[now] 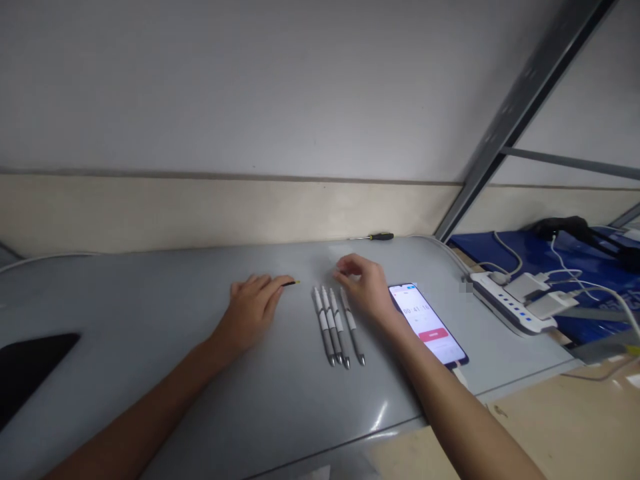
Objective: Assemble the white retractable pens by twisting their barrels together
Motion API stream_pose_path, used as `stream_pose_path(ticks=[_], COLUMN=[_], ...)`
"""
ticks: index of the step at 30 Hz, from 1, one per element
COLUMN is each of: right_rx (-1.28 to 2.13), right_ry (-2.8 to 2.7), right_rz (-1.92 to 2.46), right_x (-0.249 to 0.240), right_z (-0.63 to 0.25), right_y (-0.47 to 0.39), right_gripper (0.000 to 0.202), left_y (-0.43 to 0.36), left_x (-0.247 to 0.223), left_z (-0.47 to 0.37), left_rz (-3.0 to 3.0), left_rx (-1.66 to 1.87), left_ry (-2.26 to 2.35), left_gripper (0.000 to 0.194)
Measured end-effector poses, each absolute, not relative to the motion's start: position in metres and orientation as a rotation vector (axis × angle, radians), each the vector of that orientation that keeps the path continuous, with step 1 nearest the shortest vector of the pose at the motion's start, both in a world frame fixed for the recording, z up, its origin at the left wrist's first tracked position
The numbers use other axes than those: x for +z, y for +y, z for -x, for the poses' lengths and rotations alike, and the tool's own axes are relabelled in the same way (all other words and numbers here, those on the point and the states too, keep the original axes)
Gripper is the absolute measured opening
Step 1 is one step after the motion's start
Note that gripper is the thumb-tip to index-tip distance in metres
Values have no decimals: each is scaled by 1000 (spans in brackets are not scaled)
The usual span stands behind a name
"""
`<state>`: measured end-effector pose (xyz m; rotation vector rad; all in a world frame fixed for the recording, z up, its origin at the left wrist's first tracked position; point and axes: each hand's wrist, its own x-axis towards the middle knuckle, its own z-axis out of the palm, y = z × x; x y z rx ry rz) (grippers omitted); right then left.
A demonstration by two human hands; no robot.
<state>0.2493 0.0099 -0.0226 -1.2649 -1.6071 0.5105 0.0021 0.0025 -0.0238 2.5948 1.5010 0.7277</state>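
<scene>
Several white-and-grey pens (329,327) lie side by side on the grey table, their silver ends toward me. The rightmost pen (354,327) lies a little apart from the others, beneath my right hand's fingers. My left hand (253,307) rests to the left of the pens, closed on a short, thin black stick with a yellow tip (291,283); most of it is hidden in the fingers. My right hand (364,283) is curled in a pinch near the far ends of the pens. Whatever may be between its fingertips is too small to make out.
A phone (427,327) showing a timer lies right of my right forearm, cable attached. Behind it is a white power strip (513,303) with plugs. A yellow-and-black screwdriver (381,237) lies by the wall. A black object (35,370) sits at far left.
</scene>
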Motion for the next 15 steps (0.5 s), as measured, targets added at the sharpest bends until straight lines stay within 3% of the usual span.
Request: stream_pose_path(ticks=[4,15], right_rx=[214,246], right_ry=[-1924,-2024], right_rz=[1361,1220], right_x=[-24,-27], right_z=[-249,-241], right_y=[6,3], right_gripper=[14,8], left_y=[3,-2], left_x=[-24,-22], left_z=[-2,-6], left_rz=[-2614,-2621], left_rx=[695,657], left_ry=[1509,1474], left_gripper=[36,33])
